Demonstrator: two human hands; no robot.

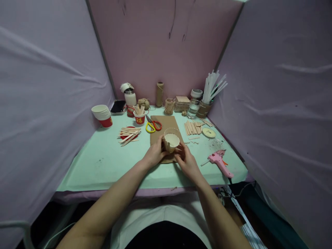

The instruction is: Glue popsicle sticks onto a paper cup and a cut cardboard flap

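Note:
A small pale cup point(171, 141) is tilted so that its opening faces me, above the front part of a brown cardboard sheet point(166, 121). Its wall looks light brown, and a thin loop shows around its far rim. My left hand point(155, 152) is closed on the cup's left side. From the right, my right hand point(187, 160) holds the cup's lower right side with its fingertips. Behind the cup, scissors point(153, 126) with yellow and red handles lie on the cardboard.
Stacked paper cups point(105, 119), a stick-filled cup point(140, 118) and loose sticks point(129, 135) are at left. More sticks point(192, 128), a round lid point(209, 132) and a pink glue gun point(220, 163) lie right. Along the back stand a water cup point(193, 109) and white tubes point(211, 88).

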